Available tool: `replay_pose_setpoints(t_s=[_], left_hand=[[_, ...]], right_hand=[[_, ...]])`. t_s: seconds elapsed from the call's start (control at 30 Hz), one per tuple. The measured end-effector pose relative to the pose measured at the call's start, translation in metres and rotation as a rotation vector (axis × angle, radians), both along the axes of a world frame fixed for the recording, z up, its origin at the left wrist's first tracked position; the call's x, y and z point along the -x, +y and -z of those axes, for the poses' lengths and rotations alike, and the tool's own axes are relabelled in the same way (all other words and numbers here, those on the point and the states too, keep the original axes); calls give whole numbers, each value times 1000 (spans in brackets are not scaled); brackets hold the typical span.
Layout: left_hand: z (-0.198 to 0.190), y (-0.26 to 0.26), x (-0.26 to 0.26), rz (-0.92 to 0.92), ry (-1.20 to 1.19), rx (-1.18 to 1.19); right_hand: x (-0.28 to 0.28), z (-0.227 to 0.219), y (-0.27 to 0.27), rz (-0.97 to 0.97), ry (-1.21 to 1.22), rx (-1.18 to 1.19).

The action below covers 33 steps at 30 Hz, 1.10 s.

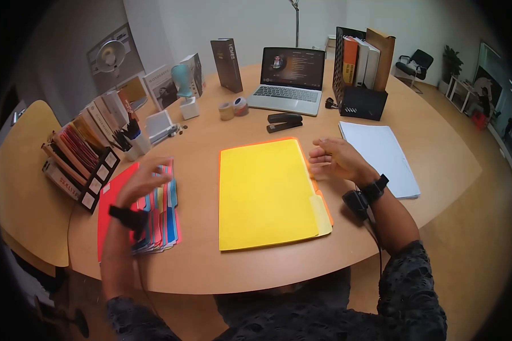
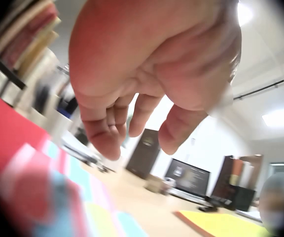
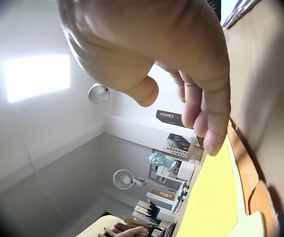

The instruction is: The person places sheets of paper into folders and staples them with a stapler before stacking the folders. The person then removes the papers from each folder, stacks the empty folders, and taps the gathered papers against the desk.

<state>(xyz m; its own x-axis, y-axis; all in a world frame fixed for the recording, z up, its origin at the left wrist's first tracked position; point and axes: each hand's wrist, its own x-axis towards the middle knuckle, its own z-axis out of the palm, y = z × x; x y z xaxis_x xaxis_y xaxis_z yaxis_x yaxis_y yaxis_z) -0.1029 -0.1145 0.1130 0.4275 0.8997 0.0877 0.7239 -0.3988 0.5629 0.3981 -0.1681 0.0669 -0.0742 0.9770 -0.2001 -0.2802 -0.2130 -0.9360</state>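
Yellow file folders (image 1: 264, 193) lie stacked at the middle of the table, with an orange folder (image 1: 322, 200) showing along the edge beneath them. Over the fanned pile of coloured tabbed folders (image 1: 164, 219) on the left hovers my left hand (image 1: 145, 181), fingers loosely bent and nothing between them. In the left wrist view that hand (image 2: 147, 64) hangs with its thumb and fingers apart. My right hand (image 1: 338, 159) is at the upper right edge of the yellow stack, palm facing inward. Its fingers reach down close to the yellow edge in the right wrist view, holding nothing.
A red folder (image 1: 111, 199) lies under the left pile. White paper (image 1: 378, 156) lies on the right. Farther back are a black stapler (image 1: 284, 122), tape rolls (image 1: 233, 109), a laptop (image 1: 290, 85) and a black file holder (image 1: 364, 102). A book rack (image 1: 99, 177) stands far left.
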Motion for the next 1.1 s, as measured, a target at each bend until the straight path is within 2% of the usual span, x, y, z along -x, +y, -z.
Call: replay_pose_setpoints(t_s=[0.03,0.1,0.13,0.2,0.33,0.4,0.53,0.6,0.63,0.7,0.73,0.8,0.83,0.9,0.93,1.0,1.03,1.1], left_hand=[[2,-3,-34,143,82,-31],[25,3,-84,153,47,119],[30,9,-102,159,45,112],[34,23,-127,234,391,256],[50,16,-130,180,326,69],[54,10,-129,182,164,25],[60,10,-131,165,154,-11],[55,9,-131,171,209,37],[51,9,-132,170,209,32],[43,9,-136,169,282,99],[39,11,-137,171,285,94],[32,16,-139,97,202,83],[36,24,-138,100,202,78],[57,56,-131,-27,-186,58],[67,74,-127,-23,-191,52],[81,104,-124,142,-565,108],[75,103,-129,168,-568,111],[63,92,-144,258,-787,388]], right_hand=[[2,-1,-1,7,-1,-1],[5,-5,-3,-43,-5,13],[7,-6,-3,-38,-8,7],[10,-6,-3,-57,-70,24],[9,-3,0,-86,-83,21],[12,-7,0,-73,-111,29],[14,-8,1,-28,-126,44],[14,-8,5,46,41,82],[16,-14,3,45,41,77],[23,-26,-2,-97,-75,13],[28,-29,0,-94,-73,8],[44,-35,5,-169,-537,-192],[50,-39,7,-165,-538,-195],[62,-51,15,-173,-633,-270],[68,-59,20,-169,-639,-275],[82,-73,27,-201,-511,-383],[95,-81,26,-158,-512,-409],[118,-88,22,-206,-389,-513]])
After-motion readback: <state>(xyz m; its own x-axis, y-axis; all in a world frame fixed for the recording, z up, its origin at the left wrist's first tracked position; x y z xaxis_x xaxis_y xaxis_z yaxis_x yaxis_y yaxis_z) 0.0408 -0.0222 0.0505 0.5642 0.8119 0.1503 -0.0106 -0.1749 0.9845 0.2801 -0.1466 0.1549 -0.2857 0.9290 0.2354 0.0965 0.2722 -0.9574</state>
